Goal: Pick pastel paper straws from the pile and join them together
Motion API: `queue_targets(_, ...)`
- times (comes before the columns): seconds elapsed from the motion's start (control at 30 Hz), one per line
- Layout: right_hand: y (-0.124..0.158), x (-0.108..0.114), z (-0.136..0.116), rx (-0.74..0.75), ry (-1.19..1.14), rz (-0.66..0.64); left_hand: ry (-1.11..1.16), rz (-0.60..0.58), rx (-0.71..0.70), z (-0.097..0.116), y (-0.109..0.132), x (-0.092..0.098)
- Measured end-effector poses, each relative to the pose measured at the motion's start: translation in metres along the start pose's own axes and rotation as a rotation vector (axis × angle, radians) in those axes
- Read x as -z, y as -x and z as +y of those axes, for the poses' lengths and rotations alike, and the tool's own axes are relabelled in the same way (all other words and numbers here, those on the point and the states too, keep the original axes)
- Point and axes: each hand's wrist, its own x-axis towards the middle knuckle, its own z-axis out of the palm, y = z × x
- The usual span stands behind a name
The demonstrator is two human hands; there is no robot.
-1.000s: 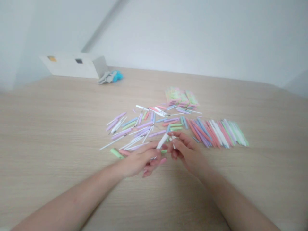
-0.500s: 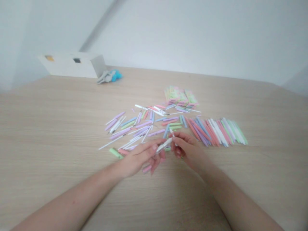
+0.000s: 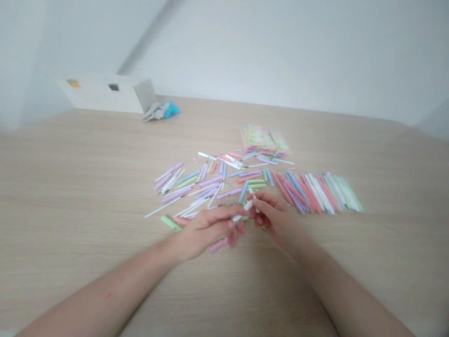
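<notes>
In front of me, just above the table, my left hand [image 3: 213,228] pinches a slim white pen [image 3: 239,217] between thumb and fingers. My right hand [image 3: 274,214] meets it at the upper end, its fingertips closed on a white piece at the tip; blur hides whether that piece is joined to the pen. Beneath my left fingers lies a pink pen part [image 3: 218,245]. Beyond both hands spreads a loose scatter of purple, blue, green, red and white pen barrels [image 3: 210,180] with thin white refills [image 3: 162,207].
Right of the scatter, pens lie side by side in a slanted row [image 3: 317,193]. Stacked packs [image 3: 261,139] with pink and green print stand behind. At the back left are a white box [image 3: 105,96] and a crumpled grey and blue cloth-like item [image 3: 163,111], near the wall.
My left fingers have closed further over the white pen and shifted toward my right hand, covering more of it. My right hand stays nearly in place.
</notes>
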Motion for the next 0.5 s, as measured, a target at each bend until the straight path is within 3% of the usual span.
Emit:
queue_targets(0.33,0.0022,-0.0052,-0.0036,0.077,0.203,0.027,0.015,0.058,-0.001,-0.0017,0.0000,0.0018)
queue_targets(0.5,0.0057,-0.0088,0.0006,0.169,0.374,-0.043,-0.230,0.140,0.062,0.0028,-0.0054,-0.0031)
